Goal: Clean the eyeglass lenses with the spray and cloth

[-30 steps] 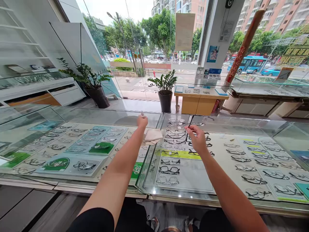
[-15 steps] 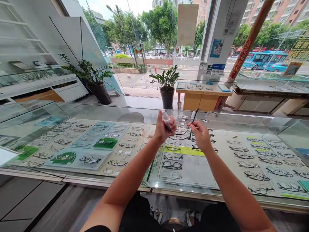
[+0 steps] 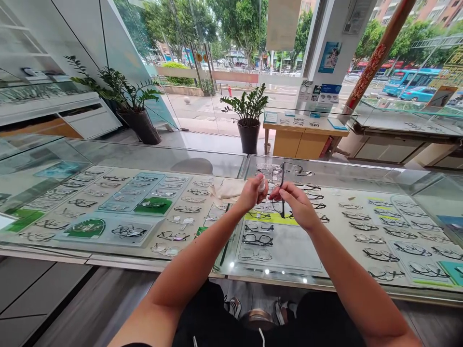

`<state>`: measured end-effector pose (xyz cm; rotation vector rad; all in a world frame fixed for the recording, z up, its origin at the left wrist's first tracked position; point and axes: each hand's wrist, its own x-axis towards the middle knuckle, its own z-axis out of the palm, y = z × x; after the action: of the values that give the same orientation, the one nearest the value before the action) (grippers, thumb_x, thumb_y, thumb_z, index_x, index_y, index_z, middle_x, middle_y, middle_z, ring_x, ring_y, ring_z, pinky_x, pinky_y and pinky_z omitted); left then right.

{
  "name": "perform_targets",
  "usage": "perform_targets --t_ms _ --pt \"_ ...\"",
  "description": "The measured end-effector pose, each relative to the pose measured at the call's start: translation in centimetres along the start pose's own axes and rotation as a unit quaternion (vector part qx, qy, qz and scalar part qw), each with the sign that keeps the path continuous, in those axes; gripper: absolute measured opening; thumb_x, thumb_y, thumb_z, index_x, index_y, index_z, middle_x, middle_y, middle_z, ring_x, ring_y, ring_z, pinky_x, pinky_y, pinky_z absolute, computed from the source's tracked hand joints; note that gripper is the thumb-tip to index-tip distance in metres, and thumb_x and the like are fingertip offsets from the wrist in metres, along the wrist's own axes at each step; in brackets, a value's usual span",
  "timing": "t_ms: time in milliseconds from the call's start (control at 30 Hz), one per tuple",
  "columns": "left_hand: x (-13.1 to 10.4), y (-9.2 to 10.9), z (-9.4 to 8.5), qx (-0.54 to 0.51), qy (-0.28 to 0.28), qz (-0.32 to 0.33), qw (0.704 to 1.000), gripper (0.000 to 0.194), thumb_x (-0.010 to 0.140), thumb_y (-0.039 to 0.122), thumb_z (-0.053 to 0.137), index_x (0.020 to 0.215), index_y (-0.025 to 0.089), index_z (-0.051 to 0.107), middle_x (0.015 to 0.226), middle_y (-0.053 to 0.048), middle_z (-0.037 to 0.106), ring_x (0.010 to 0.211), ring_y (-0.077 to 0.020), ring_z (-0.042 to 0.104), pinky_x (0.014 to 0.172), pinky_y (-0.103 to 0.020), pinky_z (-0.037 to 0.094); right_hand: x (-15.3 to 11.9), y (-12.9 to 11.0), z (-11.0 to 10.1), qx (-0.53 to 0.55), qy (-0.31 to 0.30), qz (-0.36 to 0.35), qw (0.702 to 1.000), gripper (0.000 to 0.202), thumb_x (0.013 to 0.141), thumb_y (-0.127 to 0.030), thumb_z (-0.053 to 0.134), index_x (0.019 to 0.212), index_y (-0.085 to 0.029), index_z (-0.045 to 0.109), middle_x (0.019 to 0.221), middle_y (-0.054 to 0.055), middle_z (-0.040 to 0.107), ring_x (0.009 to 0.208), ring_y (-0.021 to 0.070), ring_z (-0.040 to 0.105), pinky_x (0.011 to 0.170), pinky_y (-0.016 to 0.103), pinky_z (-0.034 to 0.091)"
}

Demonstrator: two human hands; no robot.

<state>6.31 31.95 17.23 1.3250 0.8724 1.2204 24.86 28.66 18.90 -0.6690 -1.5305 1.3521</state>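
Observation:
Above the glass counter, my left hand (image 3: 253, 193) is wrapped round a small white spray bottle (image 3: 262, 183), with the thumb at its top. Just to the right, my right hand (image 3: 293, 200) pinches a pair of dark-framed glasses (image 3: 282, 174), held upright on edge. The bottle's top faces the glasses, and a small gap separates the two hands. A pale cloth (image 3: 228, 189) lies crumpled on the counter, left of my left hand. Rows of glasses show beneath the glass around both hands.
The glass display counter (image 3: 202, 270) spans the view in front of me. Behind it stand two potted plants (image 3: 249, 132) and a wooden display table (image 3: 302, 140). A stool top (image 3: 191, 166) shows beyond the glass. Windows face a street with buses.
The view has tilted down. My left hand has turned, bringing the bottle's top toward the glasses. The glasses have been rotated in my right hand, and the hands are closer together.

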Motion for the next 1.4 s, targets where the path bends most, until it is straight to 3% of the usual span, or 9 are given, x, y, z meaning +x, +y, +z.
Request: perform_targets --t_ms 367,500,667,833,933,1033,1133,1267,1400 --pt "-0.3 0.2 0.3 0.026 0.005 -0.001 1.000 0.079 0.084 0.093 0.049 0.052 0.021 0.049 0.044 0.001 0.044 0.038 -0.0095 0.039 0.042 -0.026 0.026 0.1 0.3 0.2 0.036 -0.048 0.016 0.998 0.029 0.103 -0.051 0.069 0.092 -0.025 0.073 0.096 0.003 0.075 0.095 0.0218 0.067 0.092 0.039 0.053" --pt "-0.6 0.3 0.5 0.027 -0.012 -0.018 0.999 0.078 0.085 0.094 0.047 0.057 0.021 0.052 0.045 0.003 0.041 0.038 -0.0090 0.035 0.042 -0.026 0.026 0.4 0.5 -0.6 0.060 -0.006 0.012 0.998 0.028 0.101 -0.053 0.071 0.093 -0.026 0.073 0.100 0.004 0.076 0.097 0.0221 0.068 0.093 0.039 0.053" --pt "-0.9 -0.1 1.1 0.086 -0.061 0.002 0.994 0.079 0.092 0.088 0.045 0.049 0.021 0.043 0.045 0.001 0.039 0.042 -0.0086 0.036 0.045 -0.027 0.026 1.0 0.6 -1.5 0.107 0.083 0.005 0.991 0.028 0.095 -0.054 0.076 0.094 -0.026 0.074 0.100 0.003 0.077 0.096 0.0225 0.072 0.090 0.038 0.056" --pt "-1.1 -0.5 1.2 0.085 -0.097 -0.014 0.992 0.073 0.091 0.082 0.051 0.052 0.022 0.041 0.047 0.002 0.038 0.042 -0.0086 0.034 0.045 -0.027 0.023 1.1 0.7 -1.4 0.104 0.089 0.013 0.991 0.028 0.095 -0.053 0.076 0.093 -0.026 0.073 0.101 0.004 0.078 0.098 0.0227 0.072 0.092 0.039 0.058" --pt "-0.6 -0.1 0.3 0.083 -0.089 -0.013 0.992 0.071 0.093 0.082 0.045 0.057 0.021 0.051 0.050 0.001 0.043 0.045 -0.0110 0.041 0.048 -0.027 0.032 1.0 0.6 -1.4 0.106 0.083 0.016 0.991 0.028 0.095 -0.054 0.075 0.093 -0.026 0.071 0.102 0.004 0.077 0.100 0.0234 0.074 0.097 0.040 0.057" --pt "0.4 0.4 -1.6 0.080 -0.014 0.015 0.997 0.067 0.091 0.082 0.048 0.067 0.020 0.057 0.058 0.000 0.051 0.056 -0.0139 0.051 0.059 -0.029 0.049 1.1 0.4 -1.6 0.102 0.086 0.019 0.991 0.029 0.095 -0.055 0.074 0.093 -0.026 0.069 0.103 0.004 0.077 0.102 0.0246 0.075 0.099 0.042 0.057" --pt "1.7 0.4 -4.5 0.096 0.147 0.053 0.983 0.051 0.090 0.070 0.060 0.077 0.021 0.057 0.070 0.000 0.055 0.066 -0.0147 0.056 0.072 -0.030 0.054 1.2 0.4 -1.7 0.097 0.090 0.010 0.991 0.030 0.095 -0.056 0.073 0.093 -0.026 0.067 0.102 0.004 0.076 0.103 0.0255 0.075 0.101 0.043 0.056" --pt "3.0 -0.8 -9.3 0.159 0.357 0.065 0.918 0.017 0.090 0.036 0.063 0.099 0.023 0.057 0.087 -0.003 0.064 0.078 -0.0170 0.059 0.078 -0.031 0.052 1.3 0.4 -1.8 0.107 0.088 0.002 0.990 0.026 0.097 -0.051 0.073 0.094 -0.026 0.070 0.100 0.003 0.076 0.104 0.0248 0.075 0.105 0.043 0.054" --pt "3.8 -2.5 -13.7 0.232 0.476 0.023 0.848 0.023 0.092 0.019 0.058 0.115 0.021 0.052 0.112 -0.012 0.069 0.092 -0.0227 0.064 0.086 -0.037 0.056 1.3 0.6 -1.9 0.117 0.086 0.000 0.989 0.024 0.098 -0.049 0.073 0.094 -0.026 0.071 0.099 0.003 0.077 0.103 0.0241 0.074 0.104 0.042 0.054"
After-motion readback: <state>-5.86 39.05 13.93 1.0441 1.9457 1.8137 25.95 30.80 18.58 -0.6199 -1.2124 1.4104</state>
